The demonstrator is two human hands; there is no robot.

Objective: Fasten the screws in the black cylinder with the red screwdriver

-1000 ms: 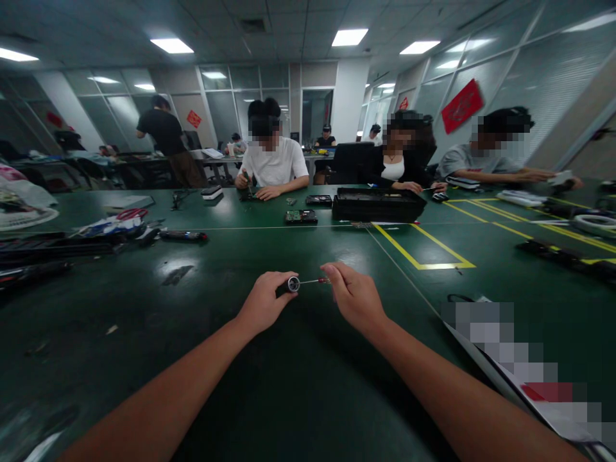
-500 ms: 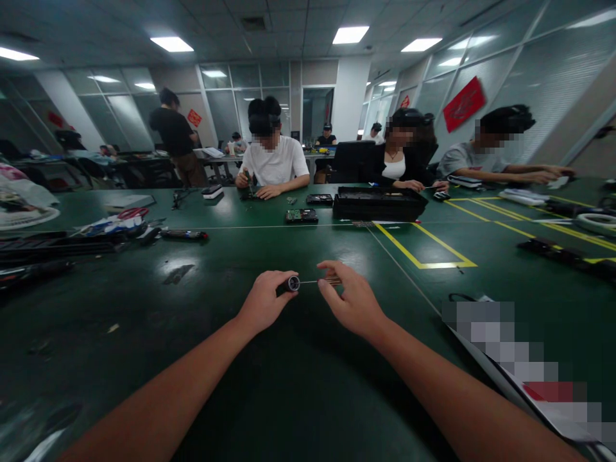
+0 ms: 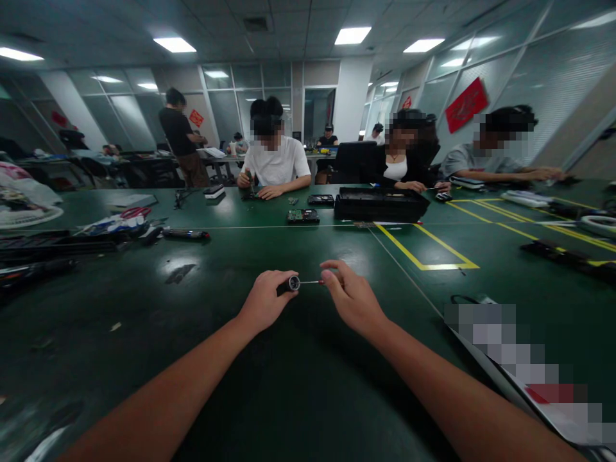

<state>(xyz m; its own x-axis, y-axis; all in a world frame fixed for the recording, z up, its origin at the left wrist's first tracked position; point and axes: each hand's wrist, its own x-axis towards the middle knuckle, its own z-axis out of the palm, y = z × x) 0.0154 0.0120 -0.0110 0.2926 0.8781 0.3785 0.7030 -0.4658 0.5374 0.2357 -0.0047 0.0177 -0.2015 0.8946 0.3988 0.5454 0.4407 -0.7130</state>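
Observation:
My left hand [image 3: 266, 296] is closed around a short black cylinder [image 3: 293, 283], pinched between thumb and fingers, its round end with a silvery ring facing me. From the right, a screwdriver [image 3: 310, 282] with a thin metal shaft and a bit of red near its handle lies level, its tip at the cylinder's edge. Whether the tip sits in a screw cannot be made out. Thumb and fingers of my right hand [image 3: 355, 296] are closed on the handle, which they mostly hide. Both hands are above the green table [image 3: 269, 391].
Beyond my hands are a long black case [image 3: 382, 205] and a small circuit-board device [image 3: 303, 216]. A dark pen-shaped tool [image 3: 187, 235] and red-handled scissors [image 3: 137, 213] lie left. A white-edged sheet [image 3: 510, 372] is near right. Several people sit across the table, one in a white shirt [image 3: 279, 160].
My right thumb and fingers have rolled on the screwdriver handle, and its red part now shows by the fingertips. The left hand holds the cylinder in the same place.

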